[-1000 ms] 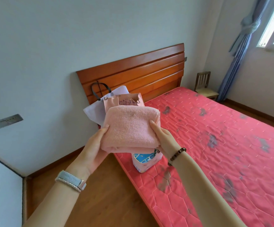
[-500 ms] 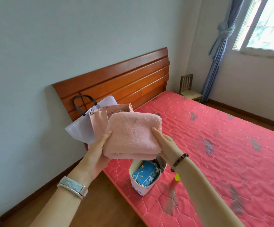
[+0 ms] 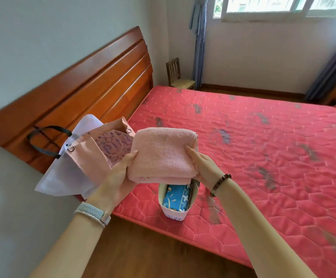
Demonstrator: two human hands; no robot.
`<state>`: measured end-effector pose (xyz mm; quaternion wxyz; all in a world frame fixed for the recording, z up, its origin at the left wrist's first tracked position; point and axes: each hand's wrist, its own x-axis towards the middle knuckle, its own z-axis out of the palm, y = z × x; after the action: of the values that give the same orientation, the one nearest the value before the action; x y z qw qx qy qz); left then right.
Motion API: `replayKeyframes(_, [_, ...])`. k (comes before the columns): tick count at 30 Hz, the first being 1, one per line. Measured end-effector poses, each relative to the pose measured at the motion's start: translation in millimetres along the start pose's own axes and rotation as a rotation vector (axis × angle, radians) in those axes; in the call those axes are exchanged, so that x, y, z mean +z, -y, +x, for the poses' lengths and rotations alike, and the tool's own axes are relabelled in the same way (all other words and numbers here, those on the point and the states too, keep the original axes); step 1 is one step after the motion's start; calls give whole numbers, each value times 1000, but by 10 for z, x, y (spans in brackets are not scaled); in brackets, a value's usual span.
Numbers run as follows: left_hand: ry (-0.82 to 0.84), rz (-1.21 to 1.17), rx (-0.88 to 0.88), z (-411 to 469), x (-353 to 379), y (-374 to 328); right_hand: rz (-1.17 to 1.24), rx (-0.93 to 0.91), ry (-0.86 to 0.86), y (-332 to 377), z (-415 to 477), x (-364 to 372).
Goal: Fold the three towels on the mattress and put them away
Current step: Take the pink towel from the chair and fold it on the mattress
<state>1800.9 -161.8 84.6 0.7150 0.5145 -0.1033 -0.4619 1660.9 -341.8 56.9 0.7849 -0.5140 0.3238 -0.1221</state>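
A folded pink towel (image 3: 163, 154) is held up in the air above the corner of the red mattress (image 3: 253, 149). My left hand (image 3: 117, 177) grips its left edge and my right hand (image 3: 201, 166) grips its right edge. Just below the towel a small white basket (image 3: 173, 212) stands on the mattress with a folded blue patterned towel (image 3: 175, 196) inside it. To the left of the towel a pink paper bag (image 3: 95, 155) stands open, with a purple print showing inside.
A white bag (image 3: 62, 177) with black handles leans behind the pink bag against the wooden headboard (image 3: 86, 83). A small wooden chair (image 3: 178, 76) stands in the far corner by a blue curtain. Wooden floor lies below my arms.
The view has swung right and downward, showing more of the mattress and the window. The pink towel stays held in both hands above the small basket.
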Motion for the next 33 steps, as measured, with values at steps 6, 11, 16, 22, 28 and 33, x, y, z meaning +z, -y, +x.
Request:
replayKeyframes(6, [126, 15, -172, 456, -105, 413, 77, 64, -166, -388, 113, -298])
replayKeyframes(11, [102, 47, -277, 863, -318, 883, 127, 174, -218, -711, 309, -463])
replayKeyframes(16, [33, 111, -359, 1185, -596, 1273, 59, 261, -253, -1094, 560, -570])
replayKeyframes(22, [26, 264, -493, 1516, -888, 1734, -51, 365, -348, -1651, 831, -692])
replayKeyframes(28, [30, 349, -523, 1924, -1186, 2311, -138, 417, -467, -2317, 1210, -812])
replayKeyframes(33, [25, 506, -448, 2235, -1438, 2638, -220, 354, -501, -2692, 1523, -781])
